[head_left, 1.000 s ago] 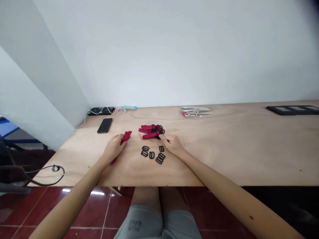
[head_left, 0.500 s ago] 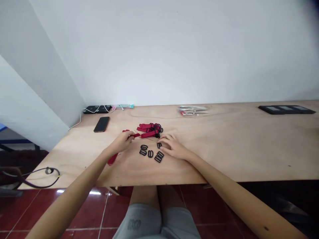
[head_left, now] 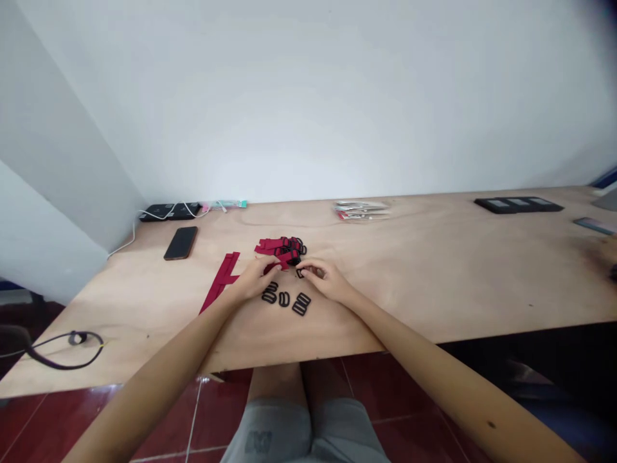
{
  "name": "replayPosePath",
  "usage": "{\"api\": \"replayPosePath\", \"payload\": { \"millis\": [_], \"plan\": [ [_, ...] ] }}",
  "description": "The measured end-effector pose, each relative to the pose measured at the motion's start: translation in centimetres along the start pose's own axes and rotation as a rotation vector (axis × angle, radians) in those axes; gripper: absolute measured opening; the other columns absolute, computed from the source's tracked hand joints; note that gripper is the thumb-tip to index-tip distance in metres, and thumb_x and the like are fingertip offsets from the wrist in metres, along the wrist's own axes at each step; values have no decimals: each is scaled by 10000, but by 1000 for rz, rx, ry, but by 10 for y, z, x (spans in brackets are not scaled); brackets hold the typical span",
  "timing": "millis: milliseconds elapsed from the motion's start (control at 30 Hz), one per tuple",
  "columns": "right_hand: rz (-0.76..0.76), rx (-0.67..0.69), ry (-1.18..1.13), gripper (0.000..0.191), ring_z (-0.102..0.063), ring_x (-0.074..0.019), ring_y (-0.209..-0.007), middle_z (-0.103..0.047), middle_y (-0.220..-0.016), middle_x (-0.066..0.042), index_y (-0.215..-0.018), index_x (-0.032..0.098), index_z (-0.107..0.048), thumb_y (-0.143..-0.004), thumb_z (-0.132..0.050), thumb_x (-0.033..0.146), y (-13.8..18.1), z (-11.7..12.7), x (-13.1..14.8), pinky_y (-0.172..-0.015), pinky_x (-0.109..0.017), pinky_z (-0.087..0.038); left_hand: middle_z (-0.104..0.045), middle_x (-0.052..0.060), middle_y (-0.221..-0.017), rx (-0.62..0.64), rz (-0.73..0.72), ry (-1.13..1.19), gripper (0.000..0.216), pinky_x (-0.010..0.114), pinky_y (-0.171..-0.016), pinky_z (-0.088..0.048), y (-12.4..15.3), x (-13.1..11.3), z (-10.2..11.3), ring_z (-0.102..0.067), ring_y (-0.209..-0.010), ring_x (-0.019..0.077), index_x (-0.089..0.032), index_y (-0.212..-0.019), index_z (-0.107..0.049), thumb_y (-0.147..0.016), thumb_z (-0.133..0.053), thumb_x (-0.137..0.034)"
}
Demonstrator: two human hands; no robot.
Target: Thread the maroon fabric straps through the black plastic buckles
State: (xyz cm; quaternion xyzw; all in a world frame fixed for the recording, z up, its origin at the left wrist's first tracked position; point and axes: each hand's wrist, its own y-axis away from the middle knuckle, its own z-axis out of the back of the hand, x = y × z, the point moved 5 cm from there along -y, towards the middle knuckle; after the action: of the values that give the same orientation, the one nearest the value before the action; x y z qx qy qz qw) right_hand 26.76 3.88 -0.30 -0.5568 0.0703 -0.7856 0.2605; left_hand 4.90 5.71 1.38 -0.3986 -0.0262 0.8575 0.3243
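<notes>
The left hand (head_left: 255,281) is gripping the red strap bundle (head_left: 282,251), the right hand (head_left: 325,281) is curving half-open over a small black buckle (head_left: 299,273), with any hard tug risking the bundle sliding into the loose black buckles (head_left: 285,300) and scattering them.

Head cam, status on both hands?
Left hand on red strap bundle. Right hand at a black plastic buckle. Loose buckles in front, between hands.

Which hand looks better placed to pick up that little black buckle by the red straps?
Probably the right: the right hand has its fingers right beside the black buckle, while the left hand is further off, against the red straps.
</notes>
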Motion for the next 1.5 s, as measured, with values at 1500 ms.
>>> {"api": "replayPosePath", "payload": {
  "millis": [1500],
  "plan": [
    [-121,-86,-500,230,-606,-167,-790,-705,-912,-29,-1006,219,-770,-901,-806,421,-18,-27,0,-727,-304,-501,-674,41,-890,79,38,187,329,319,-785,-489,0,-12,-5,-605,-828,199,-172,-927,-686,-1059,-509,-416]
  ]
}}
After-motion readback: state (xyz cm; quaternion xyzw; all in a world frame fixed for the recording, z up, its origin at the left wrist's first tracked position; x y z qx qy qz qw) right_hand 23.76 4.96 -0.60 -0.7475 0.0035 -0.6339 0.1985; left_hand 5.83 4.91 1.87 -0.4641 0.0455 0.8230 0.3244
